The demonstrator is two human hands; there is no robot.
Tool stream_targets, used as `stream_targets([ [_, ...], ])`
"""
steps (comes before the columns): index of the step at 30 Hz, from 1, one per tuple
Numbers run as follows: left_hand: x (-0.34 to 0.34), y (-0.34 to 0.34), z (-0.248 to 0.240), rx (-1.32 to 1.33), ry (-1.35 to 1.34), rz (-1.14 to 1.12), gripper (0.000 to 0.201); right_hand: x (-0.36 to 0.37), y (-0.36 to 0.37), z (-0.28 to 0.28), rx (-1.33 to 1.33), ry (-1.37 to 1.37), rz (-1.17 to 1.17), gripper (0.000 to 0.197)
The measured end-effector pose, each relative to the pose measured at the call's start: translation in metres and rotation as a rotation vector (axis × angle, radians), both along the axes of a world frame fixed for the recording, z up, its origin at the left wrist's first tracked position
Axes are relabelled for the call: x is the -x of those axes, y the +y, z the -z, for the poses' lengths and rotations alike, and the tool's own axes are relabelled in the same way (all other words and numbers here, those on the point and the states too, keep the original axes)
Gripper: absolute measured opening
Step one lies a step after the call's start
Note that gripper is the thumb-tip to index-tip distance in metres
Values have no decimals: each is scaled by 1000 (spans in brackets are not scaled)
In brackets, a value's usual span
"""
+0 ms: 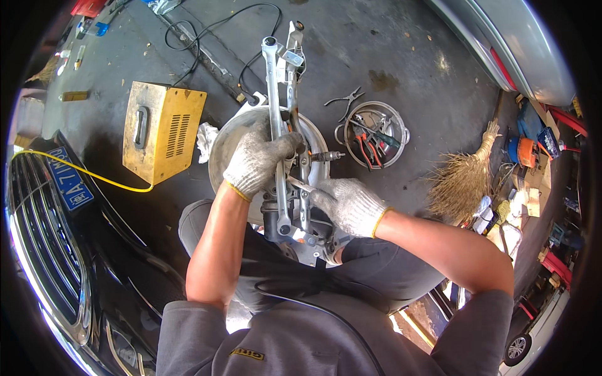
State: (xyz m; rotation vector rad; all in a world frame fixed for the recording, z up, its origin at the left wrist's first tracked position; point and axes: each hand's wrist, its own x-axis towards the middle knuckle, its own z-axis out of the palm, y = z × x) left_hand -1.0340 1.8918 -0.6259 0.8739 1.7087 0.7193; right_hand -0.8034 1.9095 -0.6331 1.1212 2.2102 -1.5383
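Note:
A metal wiper linkage (274,100) with long silver bars lies lengthwise between my knees, over a large round metal basin (222,147). At its near end sits a dark motor (271,219). My left hand (254,160), in a soiled white knit glove, is closed round the bars near their middle. My right hand (348,203), gloved likewise, is closed on a thin, light-coloured tool (300,183) whose tip meets the linkage between the bars. The tool's exact kind is hidden by my fingers. A short threaded shaft (327,156) sticks out of the linkage to the right.
A small pot (403,119) of pliers and screwdrivers stands right of the basin, with pliers (345,103) beyond it. A yellow metal box (144,128) with a cable stands left. A straw broom (467,182) lies right; a black car (63,238) is close on my left.

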Motion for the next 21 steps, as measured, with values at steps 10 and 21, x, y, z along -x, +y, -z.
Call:
stream_targets([
  [10, -9, -2, 28, -63, -102, -161, 41, 4, -23, -3, 207, -71, 147, 34],
  [21, -6, -2, 21, -9, -71, -84, 51, 2, -28, -3, 121, 16, 211, 40],
])
